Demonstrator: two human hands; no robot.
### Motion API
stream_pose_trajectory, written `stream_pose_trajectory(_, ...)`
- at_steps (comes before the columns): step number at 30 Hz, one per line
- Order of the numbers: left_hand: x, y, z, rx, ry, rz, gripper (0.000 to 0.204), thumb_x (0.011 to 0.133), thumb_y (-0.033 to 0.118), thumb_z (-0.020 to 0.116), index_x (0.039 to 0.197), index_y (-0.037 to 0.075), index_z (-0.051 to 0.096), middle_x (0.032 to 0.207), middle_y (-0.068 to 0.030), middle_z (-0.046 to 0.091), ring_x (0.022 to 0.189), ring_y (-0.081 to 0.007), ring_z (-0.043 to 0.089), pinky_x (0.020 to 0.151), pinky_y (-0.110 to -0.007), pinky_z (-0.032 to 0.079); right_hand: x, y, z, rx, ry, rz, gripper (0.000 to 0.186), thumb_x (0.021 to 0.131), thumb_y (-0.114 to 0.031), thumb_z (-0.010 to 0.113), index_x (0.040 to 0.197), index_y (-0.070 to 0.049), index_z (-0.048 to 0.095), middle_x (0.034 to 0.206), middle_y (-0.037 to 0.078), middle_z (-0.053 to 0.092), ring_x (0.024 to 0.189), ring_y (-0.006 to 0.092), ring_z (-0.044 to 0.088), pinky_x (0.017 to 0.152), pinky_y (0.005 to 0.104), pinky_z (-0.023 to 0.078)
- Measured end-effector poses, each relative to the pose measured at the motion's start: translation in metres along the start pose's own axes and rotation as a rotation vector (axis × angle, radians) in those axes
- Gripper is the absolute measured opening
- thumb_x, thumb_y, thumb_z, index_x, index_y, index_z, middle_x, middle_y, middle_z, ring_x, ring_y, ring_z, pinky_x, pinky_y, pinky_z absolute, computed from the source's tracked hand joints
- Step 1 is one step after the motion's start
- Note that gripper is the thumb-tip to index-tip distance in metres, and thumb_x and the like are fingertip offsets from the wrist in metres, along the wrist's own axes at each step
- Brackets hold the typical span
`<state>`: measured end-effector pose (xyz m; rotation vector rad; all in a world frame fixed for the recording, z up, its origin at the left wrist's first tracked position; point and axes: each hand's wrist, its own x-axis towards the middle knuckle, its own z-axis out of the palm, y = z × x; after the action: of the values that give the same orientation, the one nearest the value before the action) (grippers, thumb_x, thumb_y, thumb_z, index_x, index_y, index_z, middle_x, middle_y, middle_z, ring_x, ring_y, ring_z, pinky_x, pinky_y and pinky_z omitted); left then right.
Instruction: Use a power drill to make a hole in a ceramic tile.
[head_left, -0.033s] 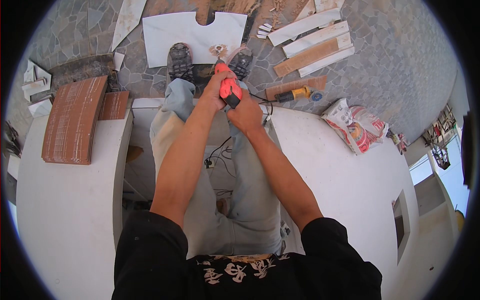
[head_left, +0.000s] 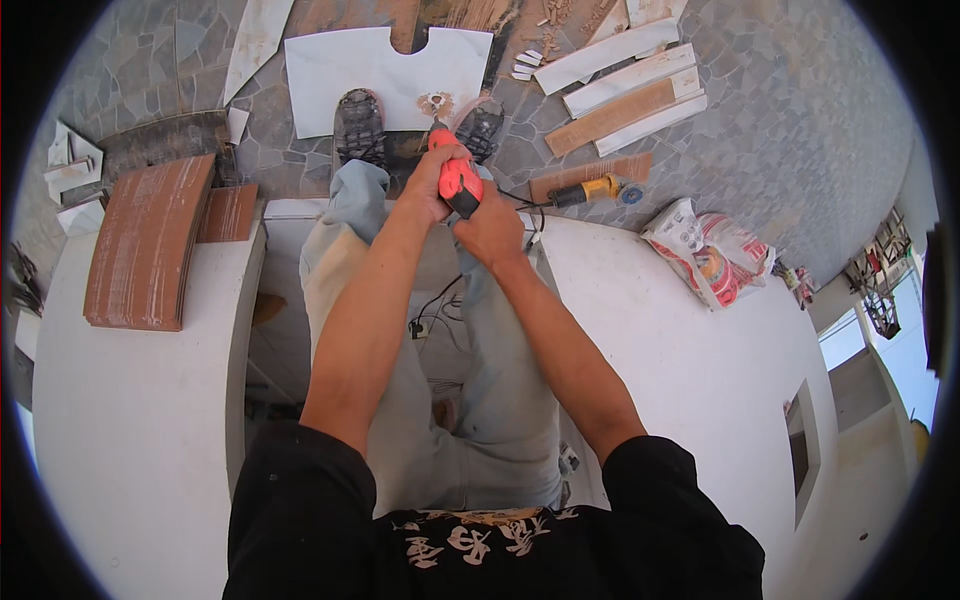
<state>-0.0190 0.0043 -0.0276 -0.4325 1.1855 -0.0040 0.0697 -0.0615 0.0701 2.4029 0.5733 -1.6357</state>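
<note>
Both hands are wrapped round a red-and-black power drill. My left hand grips the front of its body, and my right hand holds the rear. Its tip points down at a white marbled tile on the ground, at a spot ringed with brown dust. Whether the bit is inside a hole there is too small to tell. A rounded notch is cut into the tile's far edge. My left shoe and right shoe rest at the tile's near edge, one on each side of the drill.
A yellow angle grinder lies right of the drill on a brown tile strip. Cut tile strips lie beyond it. On the white ledge are a plastic bag at right and stacked brown tiles at left. Cables run between my legs.
</note>
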Motion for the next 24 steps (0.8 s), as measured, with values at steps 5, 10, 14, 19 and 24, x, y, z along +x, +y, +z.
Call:
stream_pose_trajectory(5, -0.005, 0.001, -0.001, -0.037, 0.022, -0.008, 0.025, 0.074, 0.014, 0.074, 0.094, 0.006, 0.061, 0.086, -0.0082, 0.064, 0.079, -0.0241, 0.064, 0.078, -0.04, 0.057, -0.002, 0.0, -0.001, -0.02, 0.005, -0.041, 0.067, 0.068, -0.017, 0.07, 0.13, -0.004, 0.048, 0.098, 0.023, 0.07, 0.094, 0.0435, 0.067, 0.082, 0.0534, 0.053)
stream_pose_trajectory(10, -0.001, 0.005, -0.004, 0.004, 0.027, -0.032, 0.028, 0.075, 0.015, 0.074, 0.099, 0.007, 0.061, 0.088, -0.0095, 0.064, 0.08, -0.0259, 0.065, 0.078, -0.041, 0.058, 0.0, -0.001, 0.0, -0.036, 0.023, -0.082, 0.067, 0.067, -0.018, 0.071, 0.128, -0.003, 0.047, 0.094, 0.022, 0.07, 0.09, 0.044, 0.068, 0.081, 0.0536, 0.054)
stream_pose_trajectory(14, 0.001, 0.003, -0.003, -0.021, 0.04, -0.016, 0.027, 0.074, 0.013, 0.074, 0.096, 0.005, 0.061, 0.088, -0.0097, 0.065, 0.079, -0.0254, 0.065, 0.079, -0.041, 0.057, 0.001, 0.001, -0.002, -0.035, 0.006, -0.08, 0.061, 0.067, -0.018, 0.071, 0.121, -0.004, 0.047, 0.094, 0.022, 0.07, 0.091, 0.0441, 0.068, 0.081, 0.0541, 0.054)
stream_pose_trajectory(19, -0.002, 0.008, -0.006, -0.009, 0.02, -0.025, 0.03, 0.073, 0.014, 0.075, 0.098, 0.005, 0.06, 0.089, -0.0112, 0.065, 0.081, -0.0276, 0.065, 0.08, -0.042, 0.057, -0.001, -0.006, -0.005, -0.022, -0.006, -0.082, 0.061, 0.067, -0.017, 0.072, 0.121, -0.004, 0.047, 0.096, 0.022, 0.069, 0.092, 0.0436, 0.068, 0.081, 0.0544, 0.054)
stream_pose_trajectory(24, -0.01, 0.013, -0.006, -0.017, 0.054, -0.034, 0.031, 0.074, 0.015, 0.075, 0.099, 0.004, 0.06, 0.09, -0.0118, 0.066, 0.082, -0.0282, 0.066, 0.081, -0.043, 0.057, -0.002, -0.013, -0.004, -0.032, -0.012, -0.103, 0.064, 0.068, -0.015, 0.073, 0.124, -0.001, 0.047, 0.102, 0.022, 0.068, 0.094, 0.0417, 0.068, 0.081, 0.0514, 0.055)
